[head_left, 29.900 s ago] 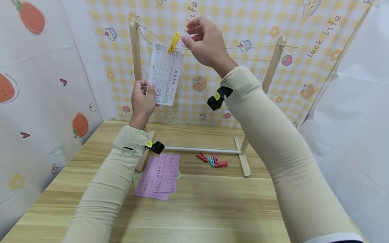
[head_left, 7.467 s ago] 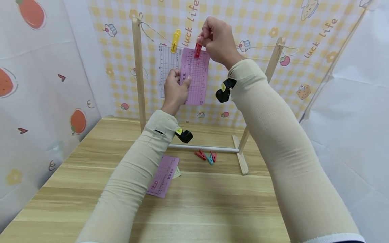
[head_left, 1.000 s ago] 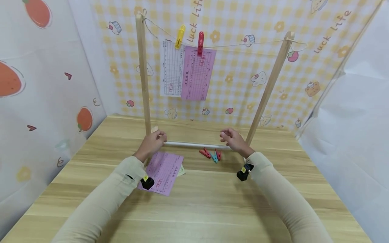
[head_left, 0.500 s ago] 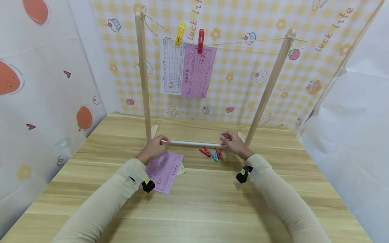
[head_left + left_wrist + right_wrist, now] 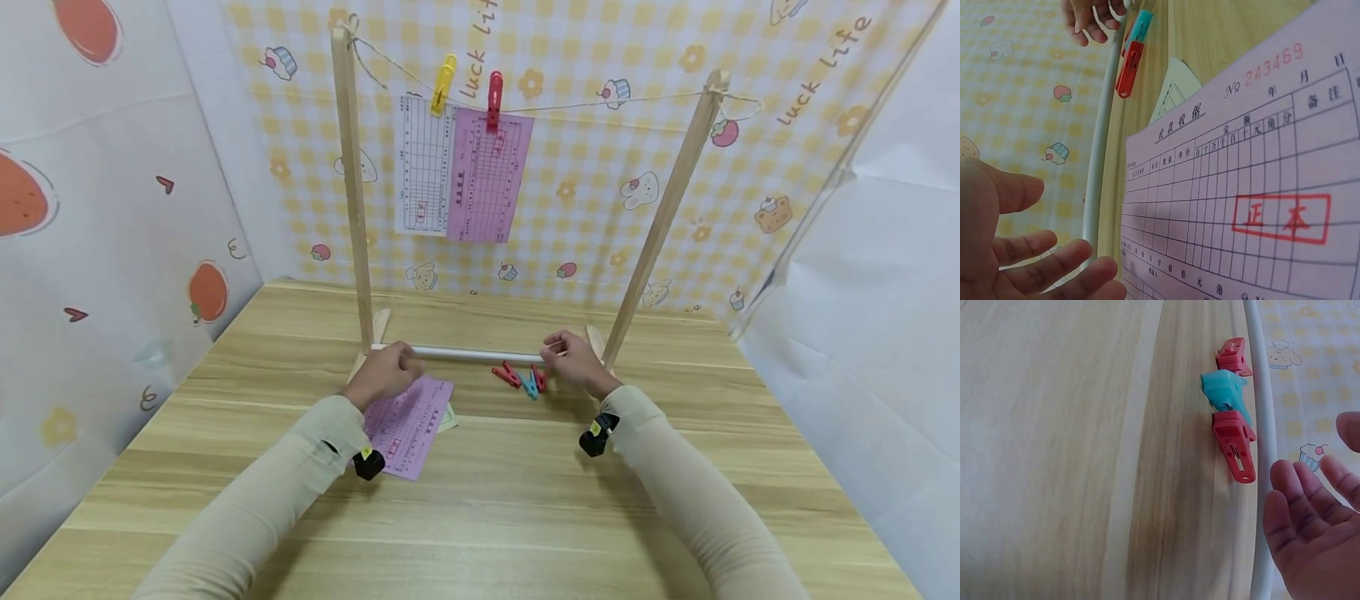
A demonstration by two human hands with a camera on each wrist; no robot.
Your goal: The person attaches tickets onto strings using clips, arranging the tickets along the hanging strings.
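Observation:
My left hand [image 5: 386, 372] hovers with loosely bent fingers over the top of a purple receipt slip [image 5: 408, 425], holding nothing. In the left wrist view its fingers spread beside the slip [image 5: 1241, 169], which bears a red stamp. By the right end of the rack's white bar [image 5: 480, 355] is my right hand [image 5: 576, 362], relaxed and without anything in it. Close to it lie two red clothespins [image 5: 1234, 447] and a blue clothespin [image 5: 1225, 390]. A white slip [image 5: 423, 167] hangs from the string under a yellow clothespin [image 5: 443, 86]; a purple slip [image 5: 491, 175] hangs under a red clothespin [image 5: 494, 100].
Two wooden posts [image 5: 352, 192] hold up the string [image 5: 585, 106] at the back of the table [image 5: 510, 517]. A pale green paper [image 5: 447, 418] peeks out from beneath the purple slip. A patterned cloth [image 5: 570, 225] stands behind the rack.
Since the oldest frame, a purple slip has been hung beside the white one with a red clothespin. Over the last second, the left hand has shifted slightly right and down; the right hand barely moved.

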